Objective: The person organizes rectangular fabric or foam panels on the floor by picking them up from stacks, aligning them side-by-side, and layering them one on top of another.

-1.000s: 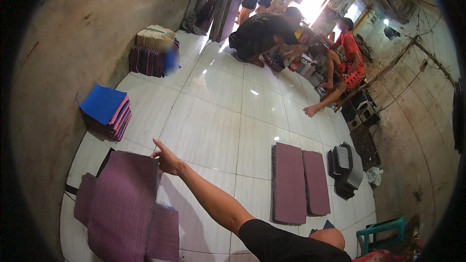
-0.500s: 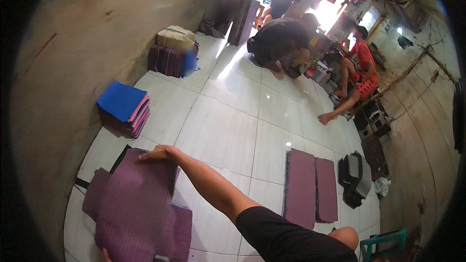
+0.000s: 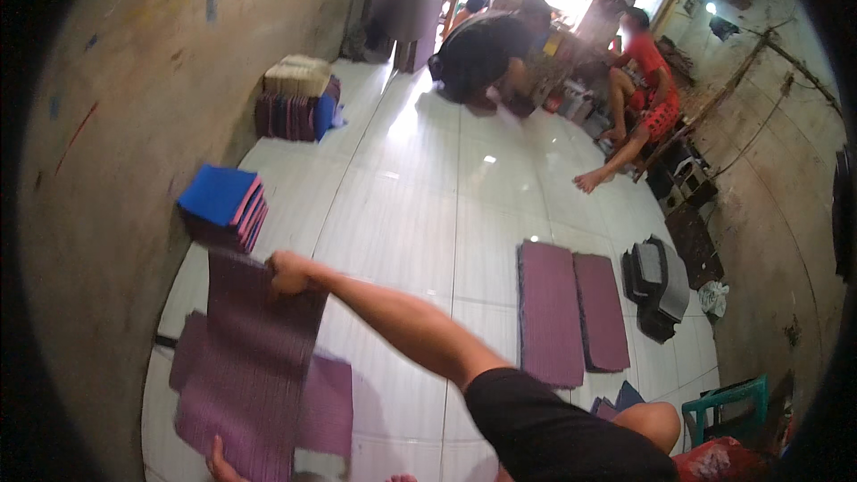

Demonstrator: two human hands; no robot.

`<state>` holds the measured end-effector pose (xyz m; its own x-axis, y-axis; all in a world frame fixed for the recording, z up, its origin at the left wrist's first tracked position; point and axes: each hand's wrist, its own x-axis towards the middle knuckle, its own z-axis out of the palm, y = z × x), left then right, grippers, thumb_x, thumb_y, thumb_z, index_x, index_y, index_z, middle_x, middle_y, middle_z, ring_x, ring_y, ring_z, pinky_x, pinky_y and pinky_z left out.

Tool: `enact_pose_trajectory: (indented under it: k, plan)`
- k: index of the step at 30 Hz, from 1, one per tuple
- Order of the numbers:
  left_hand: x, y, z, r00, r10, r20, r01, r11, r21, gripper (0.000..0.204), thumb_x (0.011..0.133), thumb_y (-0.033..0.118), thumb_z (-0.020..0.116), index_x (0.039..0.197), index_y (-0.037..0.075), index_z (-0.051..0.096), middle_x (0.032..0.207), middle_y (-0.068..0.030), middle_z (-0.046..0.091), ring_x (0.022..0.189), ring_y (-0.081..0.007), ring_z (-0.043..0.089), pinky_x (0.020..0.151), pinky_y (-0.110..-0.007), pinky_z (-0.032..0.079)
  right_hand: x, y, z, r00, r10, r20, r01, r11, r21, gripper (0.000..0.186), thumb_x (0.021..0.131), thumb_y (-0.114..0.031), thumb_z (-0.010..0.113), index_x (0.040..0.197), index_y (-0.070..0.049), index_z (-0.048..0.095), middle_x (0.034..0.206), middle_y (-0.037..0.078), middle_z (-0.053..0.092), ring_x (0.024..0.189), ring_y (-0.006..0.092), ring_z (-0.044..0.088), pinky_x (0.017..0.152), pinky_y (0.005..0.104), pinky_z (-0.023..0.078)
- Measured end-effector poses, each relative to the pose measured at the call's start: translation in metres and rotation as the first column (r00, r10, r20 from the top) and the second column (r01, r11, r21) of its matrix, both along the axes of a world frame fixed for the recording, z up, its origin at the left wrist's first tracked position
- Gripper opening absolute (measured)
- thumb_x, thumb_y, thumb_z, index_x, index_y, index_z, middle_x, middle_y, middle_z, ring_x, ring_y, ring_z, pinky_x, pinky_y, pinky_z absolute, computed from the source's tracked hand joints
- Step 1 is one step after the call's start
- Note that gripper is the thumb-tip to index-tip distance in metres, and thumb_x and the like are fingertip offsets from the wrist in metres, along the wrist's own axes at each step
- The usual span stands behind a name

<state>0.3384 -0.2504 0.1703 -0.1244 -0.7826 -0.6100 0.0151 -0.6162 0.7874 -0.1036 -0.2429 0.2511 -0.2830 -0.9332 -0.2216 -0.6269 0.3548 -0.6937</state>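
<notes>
At lower left, I'm now clamping the purple mat (image 3: 254,348) in my right hand (image 3: 293,275), lifting its edge free, my left hand's (image 3: 223,466) grip unclear.

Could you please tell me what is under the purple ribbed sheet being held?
Purple pieces show beyond both sides of the sheet; whatever lies directly beneath is covered.

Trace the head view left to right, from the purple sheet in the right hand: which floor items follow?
Purple sheet, wider purple rectangle, narrower purple rectangle, curved grey-and-black pieces, white plastic bag.
</notes>
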Motion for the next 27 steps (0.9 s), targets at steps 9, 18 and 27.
enact_pose_trajectory:
  k: [9, 18, 27]
  plan:
    - [-0.057, 0.039, 0.166, 0.978, -0.155, -0.141, 0.081, 0.900, -0.428, 0.041, 0.088, 0.006, 0.064, 0.125, -0.008, 0.052, 0.120, -0.0165, 0.059, 0.106, -0.0237, 0.058, 0.094, -0.033, 0.045, -0.009, 0.216, 0.201, 0.968, -0.237, 0.081, 0.249, 0.945, -0.210, 0.044, 0.077, -0.021, 0.076, 0.114, -0.001, 0.065, 0.103, 0.013, 0.070, 0.090, 0.0216, 0.067, 0.085, 0.0350, 0.053]
    - [-0.245, 0.097, 0.166, 0.871, -0.450, 0.197, 0.424, 0.486, -0.764, 0.037, 0.085, 0.009, 0.071, 0.114, -0.009, 0.056, 0.112, -0.0150, 0.064, 0.100, -0.0224, 0.061, 0.090, -0.034, 0.047, -0.028, 0.405, 0.125, 0.800, -0.560, 0.214, 0.569, 0.599, -0.563, 0.038, 0.082, -0.003, 0.067, 0.119, 0.001, 0.055, 0.106, 0.010, 0.065, 0.096, 0.0181, 0.061, 0.088, 0.0336, 0.049]
    - [-0.343, 0.118, 0.035, 0.733, -0.654, 0.187, 0.519, 0.360, -0.776, 0.038, 0.080, 0.011, 0.077, 0.109, -0.006, 0.060, 0.102, -0.0127, 0.066, 0.090, -0.0202, 0.063, 0.082, -0.033, 0.050, -0.048, 0.477, -0.062, 0.524, -0.832, 0.183, 0.711, 0.309, -0.631, 0.047, 0.076, -0.005, 0.076, 0.118, 0.001, 0.056, 0.107, 0.013, 0.064, 0.098, 0.0224, 0.061, 0.089, 0.0348, 0.047]
